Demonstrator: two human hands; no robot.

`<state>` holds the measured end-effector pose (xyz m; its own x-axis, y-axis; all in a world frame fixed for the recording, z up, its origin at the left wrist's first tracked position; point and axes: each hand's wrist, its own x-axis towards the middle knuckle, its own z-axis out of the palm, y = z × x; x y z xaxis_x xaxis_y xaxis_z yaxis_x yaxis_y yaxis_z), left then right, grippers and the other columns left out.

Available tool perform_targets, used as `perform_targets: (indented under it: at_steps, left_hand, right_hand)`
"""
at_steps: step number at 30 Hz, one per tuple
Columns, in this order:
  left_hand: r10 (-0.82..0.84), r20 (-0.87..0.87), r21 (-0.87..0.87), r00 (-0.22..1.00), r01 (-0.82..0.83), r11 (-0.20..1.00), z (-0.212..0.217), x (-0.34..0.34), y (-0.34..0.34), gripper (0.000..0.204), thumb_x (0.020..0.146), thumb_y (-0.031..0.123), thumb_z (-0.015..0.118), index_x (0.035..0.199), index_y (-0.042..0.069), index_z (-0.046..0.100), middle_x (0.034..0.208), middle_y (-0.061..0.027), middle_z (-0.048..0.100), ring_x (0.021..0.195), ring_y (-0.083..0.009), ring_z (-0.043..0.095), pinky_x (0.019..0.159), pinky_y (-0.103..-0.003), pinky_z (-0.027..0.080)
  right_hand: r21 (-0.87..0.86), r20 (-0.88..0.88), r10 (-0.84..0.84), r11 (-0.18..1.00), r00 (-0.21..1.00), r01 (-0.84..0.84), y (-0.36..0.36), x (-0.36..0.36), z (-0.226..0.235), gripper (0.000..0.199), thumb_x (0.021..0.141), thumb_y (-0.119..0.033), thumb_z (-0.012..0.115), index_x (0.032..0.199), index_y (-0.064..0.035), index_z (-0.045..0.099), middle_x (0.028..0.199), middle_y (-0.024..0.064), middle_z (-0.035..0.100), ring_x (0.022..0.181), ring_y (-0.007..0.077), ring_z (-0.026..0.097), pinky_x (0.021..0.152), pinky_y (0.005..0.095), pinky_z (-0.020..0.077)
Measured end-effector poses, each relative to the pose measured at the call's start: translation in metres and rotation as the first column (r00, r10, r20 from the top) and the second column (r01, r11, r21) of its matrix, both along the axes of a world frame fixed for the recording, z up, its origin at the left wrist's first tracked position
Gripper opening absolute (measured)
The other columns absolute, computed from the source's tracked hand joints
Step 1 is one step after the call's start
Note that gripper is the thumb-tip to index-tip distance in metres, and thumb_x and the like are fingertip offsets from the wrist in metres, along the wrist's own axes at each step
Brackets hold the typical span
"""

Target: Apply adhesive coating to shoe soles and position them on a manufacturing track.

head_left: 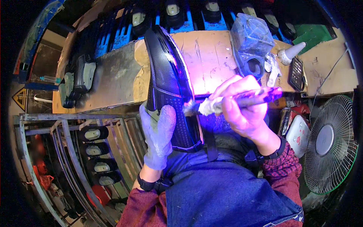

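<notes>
A black leather shoe (166,68) with perforated dots near one end lies on its side across the table's front edge. My left hand (159,136), in a grey-white glove, is closed around its near part, thumb on the dotted leather. Along its right side runs a pale, glossy-looking edge under violet light. My bare right hand (244,108) grips a brush (211,106) whose handle is partly wrapped in something white. The bristle end is at the right side of the shoe, by the dots; whether it touches cannot be made out.
A clear plastic box (252,32) stands at the table's back right, near a white cone-shaped nozzle (293,52). Several shoes on lasts line a blue conveyor (181,27). More shoes (84,77) are at left. A metal rack (68,140) stands lower left, a fan (328,142) right.
</notes>
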<state>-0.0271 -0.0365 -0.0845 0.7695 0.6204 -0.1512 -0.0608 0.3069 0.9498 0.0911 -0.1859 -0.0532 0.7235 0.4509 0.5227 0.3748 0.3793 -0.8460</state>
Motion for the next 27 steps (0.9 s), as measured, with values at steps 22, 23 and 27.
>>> perform_targets:
  at_steps: [22, 23, 27]
  left_hand:
    - [0.288, -0.544, 0.755, 0.788, 0.31, 0.579, 0.07, 0.138, 0.214, 0.072, 0.077, 0.051, 0.065, 0.107, -0.013, 0.049, 0.1, -0.0259, 0.062, 0.099, -0.0309, 0.062, 0.087, -0.037, 0.046]
    - [0.369, -0.553, 0.816, 0.748, 0.394, 0.424, 0.078, 0.157, 0.221, 0.071, 0.077, 0.056, 0.06, 0.106, -0.008, 0.053, 0.104, -0.0263, 0.062, 0.102, -0.0369, 0.06, 0.089, -0.039, 0.045]
    - [0.411, -0.675, 0.738, 0.613, 0.561, 0.374, 0.045, 0.24, 0.306, 0.07, 0.072, 0.058, 0.063, 0.12, 0.007, 0.058, 0.12, -0.019, 0.059, 0.11, -0.0362, 0.058, 0.091, -0.041, 0.047]
  right_hand:
    - [-0.06, -0.315, -0.392, 0.917, 0.865, 0.393, -0.077, 0.078, -0.022, 0.019, 0.095, -0.024, 0.05, 0.086, -0.0095, 0.042, 0.067, 0.0097, 0.054, 0.04, 0.0091, 0.043, 0.035, 0.02, 0.0343]
    - [-0.026, -0.318, -0.402, 0.909, 0.858, 0.416, -0.078, 0.084, -0.026, 0.02, 0.095, -0.025, 0.051, 0.086, -0.0095, 0.042, 0.066, 0.009, 0.054, 0.041, 0.0087, 0.043, 0.035, 0.0199, 0.0337]
    - [-0.033, -0.341, -0.508, 0.847, 0.791, 0.53, -0.067, 0.093, -0.023, 0.022, 0.095, -0.027, 0.051, 0.084, -0.0086, 0.044, 0.066, 0.0081, 0.052, 0.041, 0.0075, 0.041, 0.035, 0.0192, 0.0326]
